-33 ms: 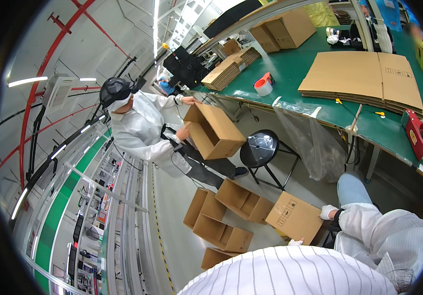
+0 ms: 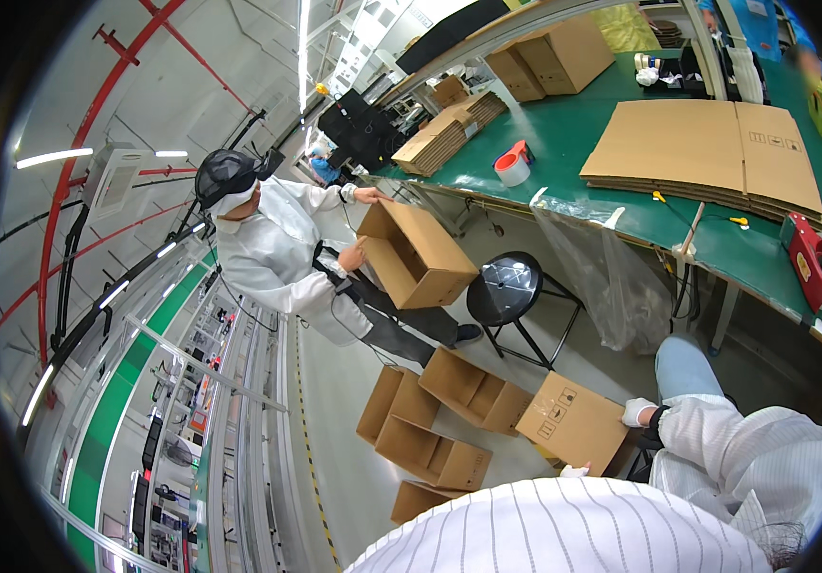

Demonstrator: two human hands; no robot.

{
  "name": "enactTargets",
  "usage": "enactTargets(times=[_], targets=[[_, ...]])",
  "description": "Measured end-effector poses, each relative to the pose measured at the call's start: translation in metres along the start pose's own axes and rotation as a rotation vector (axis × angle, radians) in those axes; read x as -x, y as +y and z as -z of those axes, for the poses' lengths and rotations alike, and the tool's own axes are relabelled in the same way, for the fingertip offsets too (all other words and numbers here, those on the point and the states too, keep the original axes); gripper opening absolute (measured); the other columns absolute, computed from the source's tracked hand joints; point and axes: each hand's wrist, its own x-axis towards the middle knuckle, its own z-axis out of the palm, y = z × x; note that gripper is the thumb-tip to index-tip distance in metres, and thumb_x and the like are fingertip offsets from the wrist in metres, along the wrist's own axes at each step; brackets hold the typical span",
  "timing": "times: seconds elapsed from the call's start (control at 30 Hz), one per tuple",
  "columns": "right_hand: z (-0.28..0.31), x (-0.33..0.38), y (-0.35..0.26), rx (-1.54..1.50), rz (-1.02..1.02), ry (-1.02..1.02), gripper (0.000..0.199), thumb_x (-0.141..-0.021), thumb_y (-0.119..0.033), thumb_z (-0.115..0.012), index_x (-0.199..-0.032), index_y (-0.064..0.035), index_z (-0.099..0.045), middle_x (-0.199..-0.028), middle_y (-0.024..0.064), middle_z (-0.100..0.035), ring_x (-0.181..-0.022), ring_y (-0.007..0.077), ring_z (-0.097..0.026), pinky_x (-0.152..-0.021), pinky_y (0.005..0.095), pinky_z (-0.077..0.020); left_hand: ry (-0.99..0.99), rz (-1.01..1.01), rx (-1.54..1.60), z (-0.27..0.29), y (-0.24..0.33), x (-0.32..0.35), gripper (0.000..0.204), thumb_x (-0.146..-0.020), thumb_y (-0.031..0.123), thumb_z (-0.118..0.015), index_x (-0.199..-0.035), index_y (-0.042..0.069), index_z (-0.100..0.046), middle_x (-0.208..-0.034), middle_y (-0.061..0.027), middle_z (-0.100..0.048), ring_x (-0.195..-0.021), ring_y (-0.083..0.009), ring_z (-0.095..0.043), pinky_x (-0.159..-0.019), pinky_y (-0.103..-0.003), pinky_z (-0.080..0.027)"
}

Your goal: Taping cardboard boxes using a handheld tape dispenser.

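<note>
A taped cardboard box (image 2: 569,420) with printed marks on its side is held low in front of me at the lower right. My right hand (image 2: 636,413), in a white glove with a dark cuff, grips its right edge. Of my left hand (image 2: 575,470) only white-gloved fingertips show, at the box's lower edge; my white striped sleeve (image 2: 564,525) hides the rest. Just left of the box, several open cardboard boxes (image 2: 435,449) stand on the floor.
A co-worker (image 2: 287,253) in white holds an open carton (image 2: 416,253) beyond the floor boxes. Near it stands a black stool (image 2: 506,286). The green table (image 2: 564,143) bears flat cardboard (image 2: 669,143), a red tape dispenser (image 2: 805,260) and a tape roll (image 2: 513,167). A plastic bag (image 2: 611,286) hangs from its edge.
</note>
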Motion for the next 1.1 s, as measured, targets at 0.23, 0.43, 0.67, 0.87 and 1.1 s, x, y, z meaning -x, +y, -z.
enactTargets(times=[0.23,0.43,0.67,0.87,1.1], targets=[[-0.003,-0.004,0.007,-0.018,-0.025,0.004,0.055,-0.084,-0.049,-0.058,-0.108,0.0001,-0.066,-0.113,0.0216,-0.063,-0.107,0.0366,-0.06,-0.091,0.0416,-0.0482,-0.105,-0.095,0.188,0.011,0.02,0.024,0.046,-0.076,0.036,-0.078,-0.096,-0.003,-0.063,-0.089,-0.0147,-0.069,-0.072,-0.0215,-0.065,-0.063,-0.034,-0.05],[-0.007,-0.012,0.001,-0.009,-0.001,0.01,0.055,-0.084,-0.049,-0.059,-0.107,-0.0002,-0.067,-0.112,0.0217,-0.063,-0.107,0.0365,-0.061,-0.09,0.0412,-0.0486,-0.082,-0.144,0.269,0.013,0.013,0.024,0.049,-0.075,0.038,-0.078,-0.097,-0.003,-0.063,-0.088,-0.0148,-0.069,-0.072,-0.0215,-0.065,-0.063,-0.033,-0.05],[-0.005,-0.004,0.007,-0.03,-0.006,0.027,0.054,-0.083,-0.047,-0.06,-0.106,0.0012,-0.067,-0.111,0.0234,-0.063,-0.106,0.037,-0.061,-0.09,0.0412,-0.0487,-0.083,-0.045,0.069,0.002,0.007,0.001,0.053,-0.074,0.041,-0.078,-0.097,-0.004,-0.062,-0.088,-0.0156,-0.069,-0.073,-0.0238,-0.065,-0.065,-0.034,-0.051],[-0.005,-0.009,0.005,-0.025,-0.006,0.027,0.055,-0.083,-0.047,-0.06,-0.105,0.003,-0.066,-0.109,0.0246,-0.063,-0.105,0.0374,-0.061,-0.09,0.0412,-0.0487,-0.006,-0.018,0.01,-0.008,-0.032,-0.036,0.052,-0.074,0.04,-0.078,-0.097,-0.004,-0.062,-0.091,-0.0159,-0.069,-0.075,-0.0237,-0.066,-0.066,-0.034,-0.051],[-0.007,-0.01,0.007,-0.028,-0.003,0.041,0.054,-0.083,-0.046,-0.061,-0.103,0.0028,-0.067,-0.108,0.0244,-0.064,-0.104,0.0375,-0.061,-0.09,0.0415,-0.0492,-0.015,-0.013,-0.007,-0.009,-0.034,-0.041,0.054,-0.074,0.041,-0.078,-0.099,-0.004,-0.062,-0.094,-0.0162,-0.069,-0.078,-0.0255,-0.067,-0.069,-0.034,-0.051]])
